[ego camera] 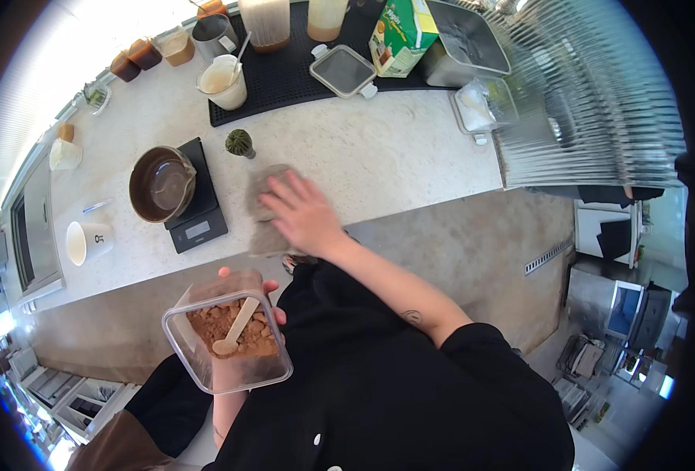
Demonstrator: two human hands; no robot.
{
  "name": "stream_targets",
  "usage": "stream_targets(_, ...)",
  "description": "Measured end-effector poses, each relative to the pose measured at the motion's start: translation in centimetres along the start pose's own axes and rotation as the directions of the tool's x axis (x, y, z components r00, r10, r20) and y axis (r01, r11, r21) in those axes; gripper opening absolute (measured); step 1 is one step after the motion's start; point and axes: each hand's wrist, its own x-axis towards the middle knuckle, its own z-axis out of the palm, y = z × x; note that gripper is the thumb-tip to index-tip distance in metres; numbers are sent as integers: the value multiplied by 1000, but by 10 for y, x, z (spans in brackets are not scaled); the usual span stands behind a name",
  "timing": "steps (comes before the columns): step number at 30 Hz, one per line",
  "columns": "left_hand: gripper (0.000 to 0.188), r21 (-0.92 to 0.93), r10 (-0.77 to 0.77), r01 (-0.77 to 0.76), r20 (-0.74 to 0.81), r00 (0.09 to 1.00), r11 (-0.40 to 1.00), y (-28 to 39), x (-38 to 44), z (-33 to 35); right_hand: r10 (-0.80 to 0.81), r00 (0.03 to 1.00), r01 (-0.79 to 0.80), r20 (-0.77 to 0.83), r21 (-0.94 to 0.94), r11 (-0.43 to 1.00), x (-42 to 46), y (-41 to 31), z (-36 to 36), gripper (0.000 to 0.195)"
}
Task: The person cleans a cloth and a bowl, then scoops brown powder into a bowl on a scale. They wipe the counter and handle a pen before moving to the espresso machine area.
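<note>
My left hand (275, 306) grips a clear plastic container (229, 385) from below and behind, in front of my body. Brown powder (209, 321) with lumps lies inside it, and a pale measuring scoop (241, 327) rests on the powder. My right hand (300, 209) presses with spread fingers on a grey-brown cloth (265, 226) at the counter's front edge; hand and cloth are blurred. Left of the cloth, a brown pouring bowl (159, 188) sits on a black digital scale (197, 232). A bamboo matcha whisk (239, 142) stands behind the cloth on a small holder.
The speckled white counter (394, 153) carries a paper cup (88, 242), a pen (96, 206), and a cup with a stirrer (223, 82). On the black mat (282, 88) are a lidded container (343, 70) and a green carton (403, 38). Ribbed panelling (606, 118) bounds the right.
</note>
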Motion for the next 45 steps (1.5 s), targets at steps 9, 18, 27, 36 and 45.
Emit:
stream_targets(9, 81, 66, 115, -109, -96, 989, 992, 14, 54, -26, 283, 947, -286, -151, 1, 958, -9, 143, -146, 30)
stream_targets(18, 79, 313, 268, -292, 118, 956, 904, 24, 98, 24, -622, 783, 622, 10, 10, 783, 91, -69, -216, 16)
stream_targets(27, 82, 192, 218, -289, 322, 921, 938, 87, 78, 26, -703, 710, 698, 35, -161, 697, 127, -137, -186, 15)
stream_targets(36, 84, 66, 133, -179, 436, 890, 982, 175, 41, 6, -595, 771, 631, 229, -141, 763, 151, -217, -186, 20)
stream_targets(45, 75, 531, 315, -344, 148, 938, 774, 221, 24, -16, -397, 884, 450, 245, -219, 866, 152, -226, -141, 12)
